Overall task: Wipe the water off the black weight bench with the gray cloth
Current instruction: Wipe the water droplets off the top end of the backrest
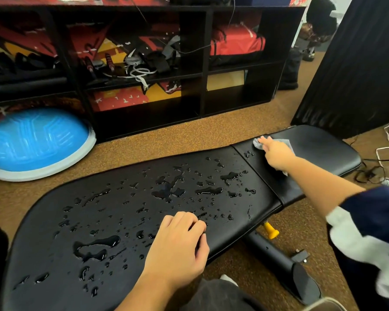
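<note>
Brown speckled carpet (pixel 189 133) fills the room I'm looking down into, with a black shelf unit (pixel 204 63) of straps and red bags at 12 o'clock and a blue balance dome (pixel 36 140) leaning against it at 9 o'clock. A dark curtain (pixel 357 63) hangs at 2 o'clock, with cables (pixel 384 153) on the floor at 3 o'clock.

The black weight bench (pixel 234 232) lies across my view from 7 o'clock up to 2 o'clock. Its long pad is covered with water (pixel 169 189), in puddles and scattered drops; a few drops also sit on the short seat pad beside the seam.

My hands are well apart. The right hand (pixel 276 153) reaches out to 1 o'clock and presses the gray cloth (pixel 286 142) flat on the seat pad, fingers stretched over it; this hand is blurred. The left hand (pixel 180 243) rests on the surface's near edge at 6 o'clock, fingers loosely curled, holding nothing. A yellow knob (pixel 271 231) shows under the bench frame.
</note>
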The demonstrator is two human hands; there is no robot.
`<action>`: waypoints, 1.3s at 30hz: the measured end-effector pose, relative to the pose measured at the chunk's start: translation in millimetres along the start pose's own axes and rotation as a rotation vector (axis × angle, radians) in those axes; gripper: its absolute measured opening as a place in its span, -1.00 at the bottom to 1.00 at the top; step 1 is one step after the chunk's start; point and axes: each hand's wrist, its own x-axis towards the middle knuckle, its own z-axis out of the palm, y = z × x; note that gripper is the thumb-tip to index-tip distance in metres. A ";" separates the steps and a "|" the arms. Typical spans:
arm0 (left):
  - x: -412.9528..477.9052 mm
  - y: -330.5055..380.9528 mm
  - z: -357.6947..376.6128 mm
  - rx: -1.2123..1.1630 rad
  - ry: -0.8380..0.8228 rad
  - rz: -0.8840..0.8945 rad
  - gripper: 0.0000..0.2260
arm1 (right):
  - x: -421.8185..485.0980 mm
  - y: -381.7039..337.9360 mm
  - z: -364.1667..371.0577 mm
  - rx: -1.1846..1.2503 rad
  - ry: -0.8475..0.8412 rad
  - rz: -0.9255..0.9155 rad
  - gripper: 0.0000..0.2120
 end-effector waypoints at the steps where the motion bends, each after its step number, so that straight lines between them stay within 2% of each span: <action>1: 0.4 -0.1 0.2 0.001 -0.001 0.001 -0.94 | 5.2 -4.0 -2.2 -0.016 -0.010 0.007 -0.52; 8: 0.0 -2.4 2.7 0.011 0.000 0.006 -0.95 | 12.2 -4.3 5.2 -0.039 0.016 -0.031 -0.49; 14: 1.1 -1.6 2.1 -0.007 0.003 0.000 -0.94 | -37.0 3.5 17.8 -0.086 0.040 -0.086 -0.47; 21: 1.0 -1.8 2.5 0.000 -0.003 0.002 -0.94 | -108.1 31.1 14.4 0.083 -0.070 -0.137 -0.57; 24: 0.6 -1.8 2.2 -0.002 -0.007 -0.004 -0.94 | -114.2 33.3 -13.6 0.355 0.035 -0.080 -0.65; 26: 0.5 -1.3 1.5 -0.004 0.002 -0.013 -0.94 | -110.4 28.1 -34.6 0.717 0.167 -0.021 -0.69; 28: 0.5 -1.4 0.8 -0.001 0.021 -0.016 -0.94 | -95.6 28.0 -45.7 1.145 0.184 0.145 -0.73; 29: 0.3 -1.1 1.1 0.001 0.026 -0.016 -0.93 | -86.8 30.7 -45.2 1.277 0.176 0.220 -0.74; 30: 0.2 -1.2 1.0 0.002 0.028 -0.018 -0.93 | -77.9 34.2 -41.3 1.237 0.187 0.262 -0.73; 31: -0.2 -0.6 1.1 0.003 0.028 -0.021 -0.93 | -72.2 38.3 -35.3 1.074 0.219 0.269 -0.69; 33: -0.8 0.4 0.5 0.012 0.028 -0.026 -0.92 | -69.0 42.9 -24.4 0.679 0.412 0.321 -0.57; 34: -0.4 0.3 0.0 0.021 0.030 -0.028 -0.91 | -71.1 40.1 -22.5 0.526 0.532 0.291 -0.56; 36: 0.0 0.2 0.4 0.035 0.039 -0.027 -0.91 | -74.0 32.0 -16.1 0.301 0.672 0.085 -0.62; 38: 0.1 -0.2 0.8 0.042 0.044 -0.026 -0.91 | -66.1 28.9 -1.8 -0.004 0.581 -0.084 -0.59; 39: -0.7 -0.7 1.3 0.045 0.042 -0.026 -0.91 | -61.2 28.5 9.4 -0.135 0.474 -0.089 -0.54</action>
